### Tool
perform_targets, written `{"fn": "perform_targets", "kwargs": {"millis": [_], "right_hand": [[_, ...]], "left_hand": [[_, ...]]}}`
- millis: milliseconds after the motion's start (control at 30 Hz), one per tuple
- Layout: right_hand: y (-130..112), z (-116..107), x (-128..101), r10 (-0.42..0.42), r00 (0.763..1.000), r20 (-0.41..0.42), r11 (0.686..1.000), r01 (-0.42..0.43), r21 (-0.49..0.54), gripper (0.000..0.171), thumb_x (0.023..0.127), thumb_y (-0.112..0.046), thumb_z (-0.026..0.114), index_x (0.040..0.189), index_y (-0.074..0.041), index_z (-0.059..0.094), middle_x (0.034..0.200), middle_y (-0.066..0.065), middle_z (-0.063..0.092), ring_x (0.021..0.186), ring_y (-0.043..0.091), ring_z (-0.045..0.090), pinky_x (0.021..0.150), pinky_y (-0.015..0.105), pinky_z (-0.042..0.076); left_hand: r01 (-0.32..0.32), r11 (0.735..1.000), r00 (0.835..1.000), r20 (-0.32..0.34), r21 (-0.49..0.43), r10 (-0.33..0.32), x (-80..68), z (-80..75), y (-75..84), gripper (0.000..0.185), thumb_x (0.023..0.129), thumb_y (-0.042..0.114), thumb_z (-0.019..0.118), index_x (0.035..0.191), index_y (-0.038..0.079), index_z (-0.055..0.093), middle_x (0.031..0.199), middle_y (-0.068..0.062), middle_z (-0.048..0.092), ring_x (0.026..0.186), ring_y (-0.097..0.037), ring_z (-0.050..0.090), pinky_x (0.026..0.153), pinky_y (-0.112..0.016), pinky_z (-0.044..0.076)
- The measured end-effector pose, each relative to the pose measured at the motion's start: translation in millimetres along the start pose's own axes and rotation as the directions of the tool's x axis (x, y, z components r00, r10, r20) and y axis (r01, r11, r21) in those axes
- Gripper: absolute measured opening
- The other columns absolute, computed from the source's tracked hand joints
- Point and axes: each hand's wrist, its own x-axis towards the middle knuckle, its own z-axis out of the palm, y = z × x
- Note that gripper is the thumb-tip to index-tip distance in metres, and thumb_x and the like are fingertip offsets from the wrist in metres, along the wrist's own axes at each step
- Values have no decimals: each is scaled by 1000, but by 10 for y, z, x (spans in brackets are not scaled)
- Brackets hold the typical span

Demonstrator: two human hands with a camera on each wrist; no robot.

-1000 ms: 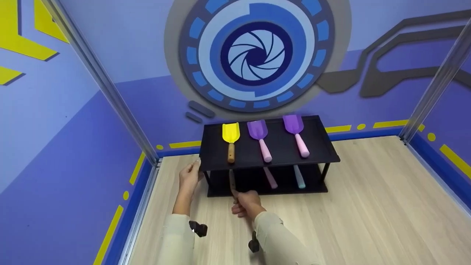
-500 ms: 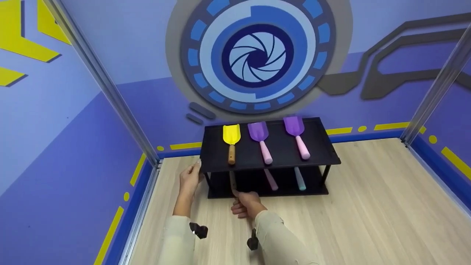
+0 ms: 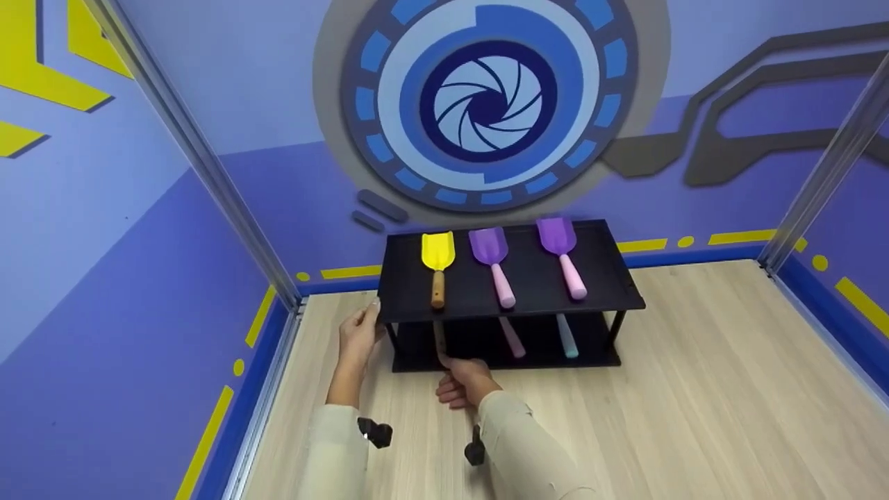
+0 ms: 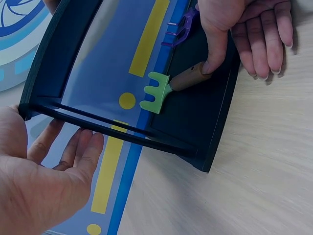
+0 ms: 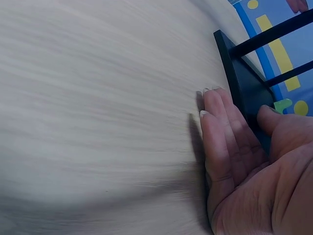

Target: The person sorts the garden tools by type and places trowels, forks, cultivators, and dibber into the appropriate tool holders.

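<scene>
My right hand (image 3: 467,383) lies at the front edge of the lower shelf of the black rack (image 3: 611,278). In the left wrist view the thumb presses on the end of the wooden handle of a green rake (image 4: 159,93), which lies flat on the lower shelf with its prongs pointing toward the back. The four right fingers (image 5: 220,132) are straight and together, lying flat on the light wood floor (image 3: 694,403) just in front of the shelf edge. This hand is not wrapped around the handle; only the thumb touches it.

My left hand (image 3: 359,333) is at the left front corner of the rack's top shelf. In the left wrist view its fingers (image 4: 78,156) are loosely extended just beside the corner post. Whether they grip the shelf edge I cannot tell; the head view shows fingertips at the corner.

On the top shelf lie three scoops, handles toward me: a yellow scoop (image 3: 437,251) with a wooden handle at left, a purple scoop (image 3: 488,245) with a pink handle in the middle, and a second purple scoop (image 3: 556,236) with a pink handle at right. On the lower shelf, right of the rake, a pink handle (image 3: 512,337) and a pale teal handle (image 3: 567,337) show under the top shelf. The rack stands on the floor against the blue wall.
</scene>
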Motion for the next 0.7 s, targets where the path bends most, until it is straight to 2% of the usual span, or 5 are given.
{"fn": "perform_targets", "kwargs": {"millis": [333,567,700], "right_hand": [[15,8,32,-15,1000,5,1000,15,-8,75,103,-66,57,95,5,79,83,15,82,67,22,79,57,37,65],[-3,11,33,-15,1000,-3,1000,15,-3,73,101,-64,62,93,7,79,82,18,81,65,22,79,54,35,64],[-7,25,40,-4,1000,-15,1000,4,-4,72,101,-64,63,91,6,80,78,15,81,62,21,78,54,35,64]], "left_hand": [[-2,1000,1000,-7,-6,2,3,0,5,48,110,46,57,130,5,70,123,-10,69,127,-35,65,116,-47,55],[-19,1000,1000,7,3,19,-6,-3,13,50,110,49,56,133,6,69,129,-11,67,126,-31,65,118,-47,53],[-3,1000,1000,-11,7,3,5,1,13,48,109,49,58,124,6,71,123,-10,69,126,-34,66,116,-45,55]]}}
